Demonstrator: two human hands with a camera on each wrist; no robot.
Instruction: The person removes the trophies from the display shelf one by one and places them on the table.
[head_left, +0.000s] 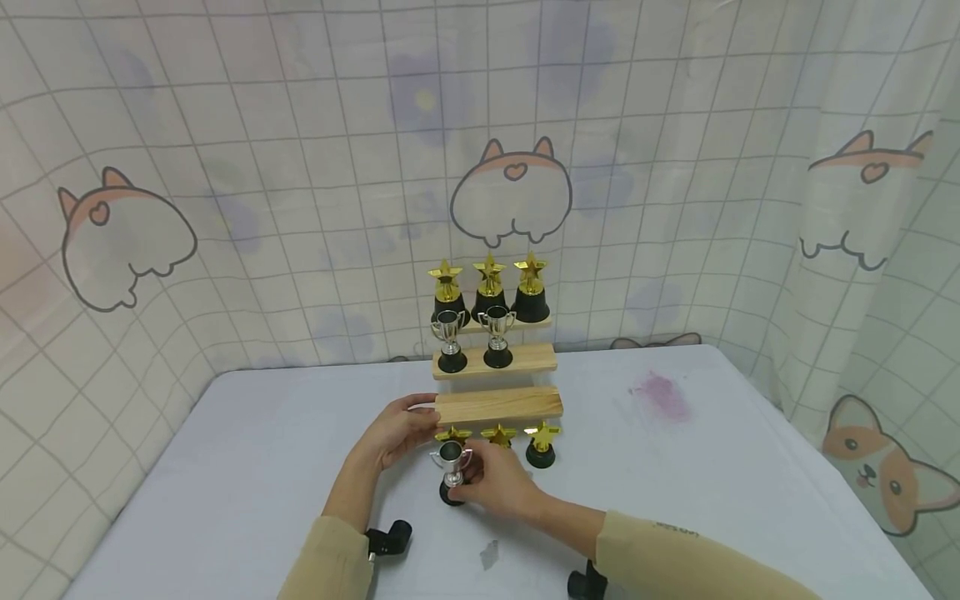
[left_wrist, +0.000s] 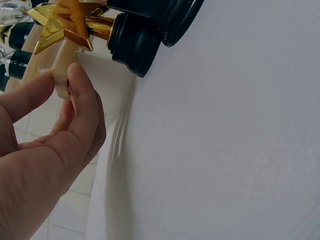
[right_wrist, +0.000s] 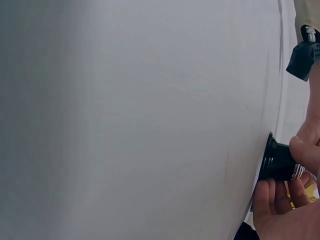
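In the head view my right hand grips a small silver trophy cup by its black base, low at the front of the stand. The right wrist view shows the black base between thumb and fingers, upright at the table surface. My left hand pinches the left end of the lowest wooden shelf, thumb on one side and fingers on the other, as the left wrist view of the shelf end shows. Gold star trophies stand in a row just in front of this shelf, partly hidden by my right hand.
Two silver trophy cups stand on the middle shelf, left and centre. Three gold star trophies line the top shelf. A white cloth covers the table; a patterned curtain hangs behind.
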